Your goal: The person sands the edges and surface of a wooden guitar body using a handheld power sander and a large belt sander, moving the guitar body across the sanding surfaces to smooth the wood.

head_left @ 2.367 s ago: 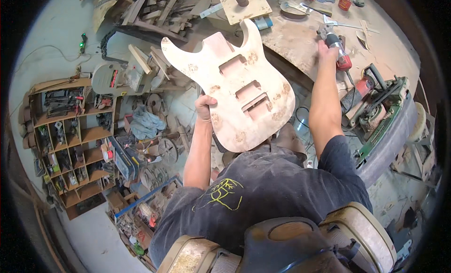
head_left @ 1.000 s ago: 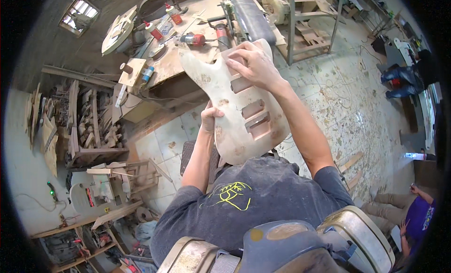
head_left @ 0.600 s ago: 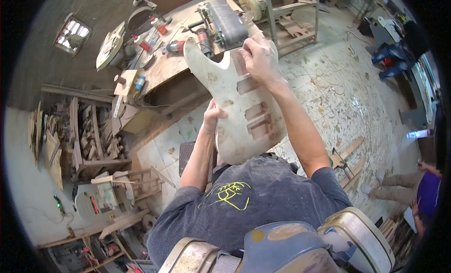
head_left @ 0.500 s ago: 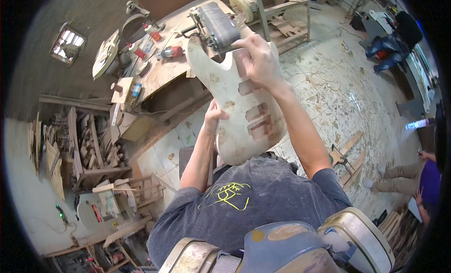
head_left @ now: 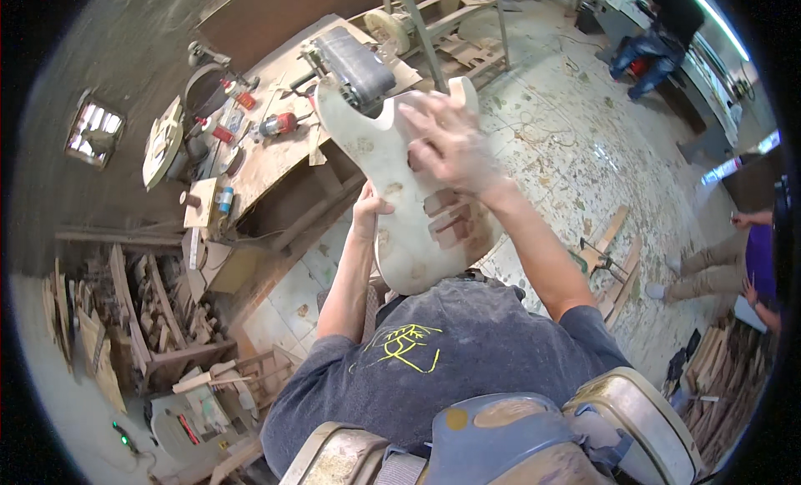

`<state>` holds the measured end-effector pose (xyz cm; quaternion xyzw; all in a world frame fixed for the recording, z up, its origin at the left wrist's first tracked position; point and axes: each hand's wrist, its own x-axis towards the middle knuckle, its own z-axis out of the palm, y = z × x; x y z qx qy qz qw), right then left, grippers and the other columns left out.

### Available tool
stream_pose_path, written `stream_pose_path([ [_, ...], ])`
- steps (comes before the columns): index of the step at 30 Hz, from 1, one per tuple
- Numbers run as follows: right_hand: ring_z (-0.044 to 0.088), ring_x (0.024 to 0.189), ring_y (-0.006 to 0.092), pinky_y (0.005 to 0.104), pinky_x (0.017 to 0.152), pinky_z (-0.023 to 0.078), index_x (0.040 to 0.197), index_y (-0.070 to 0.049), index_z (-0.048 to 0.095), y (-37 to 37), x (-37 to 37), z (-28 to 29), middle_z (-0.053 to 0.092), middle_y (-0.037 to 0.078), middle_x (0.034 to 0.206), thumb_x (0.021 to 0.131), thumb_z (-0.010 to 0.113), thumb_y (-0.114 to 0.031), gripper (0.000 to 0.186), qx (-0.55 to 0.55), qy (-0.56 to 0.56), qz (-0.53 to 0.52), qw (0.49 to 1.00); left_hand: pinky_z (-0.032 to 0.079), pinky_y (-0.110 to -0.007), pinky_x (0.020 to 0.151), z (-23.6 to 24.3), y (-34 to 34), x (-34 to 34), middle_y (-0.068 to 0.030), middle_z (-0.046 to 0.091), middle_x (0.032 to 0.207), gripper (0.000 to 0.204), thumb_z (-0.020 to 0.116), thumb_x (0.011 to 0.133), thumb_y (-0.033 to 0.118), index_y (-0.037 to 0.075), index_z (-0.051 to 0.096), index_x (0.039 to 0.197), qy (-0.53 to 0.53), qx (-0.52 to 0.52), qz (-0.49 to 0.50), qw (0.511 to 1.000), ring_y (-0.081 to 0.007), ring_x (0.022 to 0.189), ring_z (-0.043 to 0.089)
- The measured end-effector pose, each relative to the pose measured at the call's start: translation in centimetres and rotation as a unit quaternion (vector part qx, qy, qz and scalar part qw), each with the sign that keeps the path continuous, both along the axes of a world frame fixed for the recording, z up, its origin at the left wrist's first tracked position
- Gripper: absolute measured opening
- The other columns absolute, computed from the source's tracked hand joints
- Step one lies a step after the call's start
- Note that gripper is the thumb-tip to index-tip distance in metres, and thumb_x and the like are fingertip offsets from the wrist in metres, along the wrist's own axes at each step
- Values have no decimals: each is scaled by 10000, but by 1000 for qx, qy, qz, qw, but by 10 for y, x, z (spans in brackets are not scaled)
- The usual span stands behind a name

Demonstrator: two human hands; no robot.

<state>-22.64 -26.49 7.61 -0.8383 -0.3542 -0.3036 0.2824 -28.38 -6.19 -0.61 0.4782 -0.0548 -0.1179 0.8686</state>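
Observation:
A pale electric guitar body [head_left: 392, 164] with two horns and rectangular cutouts is tilted up in front of my chest. Brownish patches mark its face. My left hand [head_left: 370, 211] is closed on its left edge, with the thumb on the face. My right hand [head_left: 450, 143] lies over the upper right part of the face, covering some of the cutouts. Its fingers look stretched out and apart, though motion blurs them, and I see no tool in it. Beyond the horns is a belt sander [head_left: 355, 66] on the workbench [head_left: 275, 155].
On the bench sit a red power tool [head_left: 278, 125] and red bottles [head_left: 239, 95]. A rack of wood scraps [head_left: 158, 310] stands at the left. Clamped wood strips [head_left: 607, 256] lie on the littered floor. One person [head_left: 655, 35] sits far right; another [head_left: 734, 256] stands nearer.
My right hand has slid from near the upper horn down the face toward me, its fingers spreading. My left hand keeps its grip. The surroundings have shifted as my view turned.

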Motion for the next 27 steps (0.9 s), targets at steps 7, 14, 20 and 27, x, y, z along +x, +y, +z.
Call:
stream_pose_path([
  [7,247,1524,376,520,1241,194,1590,-74,289,-14,-9,-60,254,176,1652,1001,485,-571,796,-104,63,-80,989,624,-476,810,-10,17,7,-229,669,1068,873,588,496,152,-66,495,1336,43,-57,-32,997,-372,883,706],
  [14,407,1434,348,405,1177,319,1514,-24,415,-98,3,-97,441,227,1530,1014,537,-523,717,308,247,-223,891,616,-487,777,-20,19,24,-215,659,1006,867,610,490,164,-50,497,1323,69,-63,-58,994,-374,846,690],
  [20,606,1105,168,320,944,482,1347,46,568,-124,-94,-143,652,103,1236,956,672,-480,663,319,561,-89,758,612,-480,774,-66,6,81,-228,673,1031,696,629,637,230,-56,542,1266,157,-133,-176,963,-378,856,698],
  [27,650,858,138,297,759,524,1147,49,688,-115,-179,-170,701,58,991,937,708,-437,529,568,532,-262,570,614,-440,803,-107,-73,119,-152,719,1065,453,512,1025,375,12,599,1282,290,18,-347,892,-297,875,724],
])
